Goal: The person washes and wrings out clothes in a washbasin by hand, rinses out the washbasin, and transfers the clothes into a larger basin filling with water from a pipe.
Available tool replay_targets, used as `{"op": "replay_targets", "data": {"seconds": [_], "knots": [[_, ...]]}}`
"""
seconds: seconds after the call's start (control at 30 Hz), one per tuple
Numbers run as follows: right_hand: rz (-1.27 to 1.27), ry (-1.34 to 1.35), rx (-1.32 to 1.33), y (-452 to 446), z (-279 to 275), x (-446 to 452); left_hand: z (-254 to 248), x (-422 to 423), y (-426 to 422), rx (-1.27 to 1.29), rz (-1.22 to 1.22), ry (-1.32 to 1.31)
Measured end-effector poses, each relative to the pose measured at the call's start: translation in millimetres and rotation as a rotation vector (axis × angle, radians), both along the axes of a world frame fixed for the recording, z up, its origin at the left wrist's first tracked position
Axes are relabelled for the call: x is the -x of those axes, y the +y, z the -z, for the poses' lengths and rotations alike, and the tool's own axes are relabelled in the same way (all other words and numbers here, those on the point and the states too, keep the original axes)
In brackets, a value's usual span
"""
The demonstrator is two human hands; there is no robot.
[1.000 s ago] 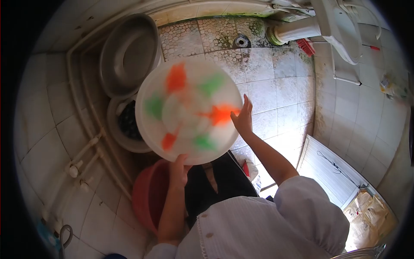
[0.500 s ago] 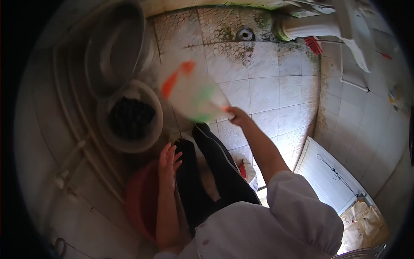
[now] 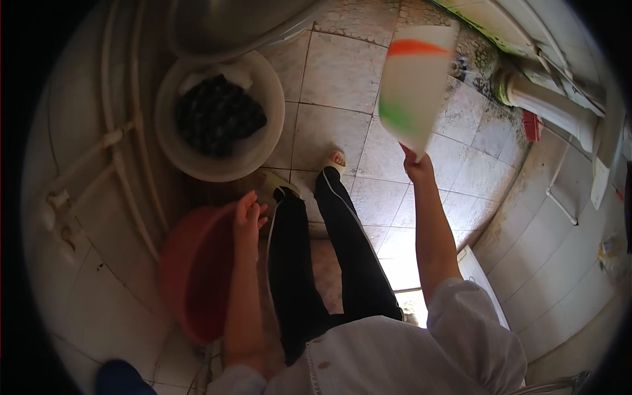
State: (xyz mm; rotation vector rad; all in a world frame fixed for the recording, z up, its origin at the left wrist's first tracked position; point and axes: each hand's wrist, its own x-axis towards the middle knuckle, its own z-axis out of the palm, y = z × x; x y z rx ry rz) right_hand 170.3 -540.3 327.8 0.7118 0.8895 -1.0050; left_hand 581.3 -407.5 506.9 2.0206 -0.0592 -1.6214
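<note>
My right hand (image 3: 419, 168) is closed round the narrow lower end of a flat white item with orange and green patches (image 3: 415, 85). The item stands out over the tiled floor, and blur hides whether it is a bag or a board. My left hand (image 3: 247, 222) holds nothing, its fingers apart and loosely bent. It hangs over the rim of a red basin (image 3: 172, 263) that stands beside my left leg. Ahead of it is a whitish tub (image 3: 274, 125) with dark checked cloth (image 3: 217, 117) inside.
A large grey metal basin (image 3: 224, 29) sits beyond the tub. Pipes (image 3: 125, 191) run along the left wall. To the far right are a white sink pedestal (image 3: 553, 108), a red brush (image 3: 530, 125) and a floor drain (image 3: 459, 66). Something dark blue (image 3: 122, 378) shows at the lower left.
The white item has swung right and more upright in my right hand. My view has shifted, so the tub and red basin show more fully. My left hand stays loosely open.
</note>
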Motion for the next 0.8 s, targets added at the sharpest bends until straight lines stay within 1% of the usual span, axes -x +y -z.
{"op": "replay_targets", "data": {"seconds": [0.07,0.1,0.17,0.2,0.27,0.3,0.33,0.37,0.43,0.5,0.57,0.6,0.67,0.7,0.77,0.8], "knots": [[-0.240,0.673,-0.233,17,23,-5,18,-10,3,0.002,-0.012,-0.010],[-0.244,0.753,-0.178,25,36,-7,29,-16,2,0.015,-0.014,-0.030],[-0.274,0.909,-0.073,26,38,-28,57,-29,1,0.047,-0.027,-0.053],[-0.285,0.912,-0.055,26,46,-32,69,-35,-3,0.058,-0.045,-0.053],[-0.495,1.080,-0.048,30,70,-38,94,-50,-10,0.072,-0.002,-0.118],[-0.463,1.176,-0.053,27,81,-50,116,-61,-9,0.079,-0.020,-0.124],[-0.474,1.173,-0.037,25,87,-58,140,-75,-6,0.151,0.151,-0.264],[-0.515,1.234,-0.034,21,94,-66,164,-87,-3,0.220,0.322,-0.409],[-0.554,1.320,-0.019,12,114,-77,190,-108,-15,0.210,0.304,-0.418],[-0.572,1.305,0.074,3,135,-80,216,-127,-29,0.211,0.284,-0.428],[-0.640,1.316,0.162,-2,149,-82,243,-147,-35,0.309,0.337,-0.603],[-0.658,1.333,0.190,-2,165,-77,260,-160,-40,0.320,0.321,-0.616],[-0.683,1.334,0.187,-3,178,-78,292,-185,-46,0.406,0.531,-0.982],[-0.680,1.331,0.214,-4,184,-78,305,-194,-53,0.413,0.513,-0.999],[-0.713,1.312,0.255,0,196,-77,327,-211,-66,0.395,0.569,-1.201],[-0.702,1.324,0.267,1,200,-81,326,-212,-79,0.411,0.551,-1.223]]}}
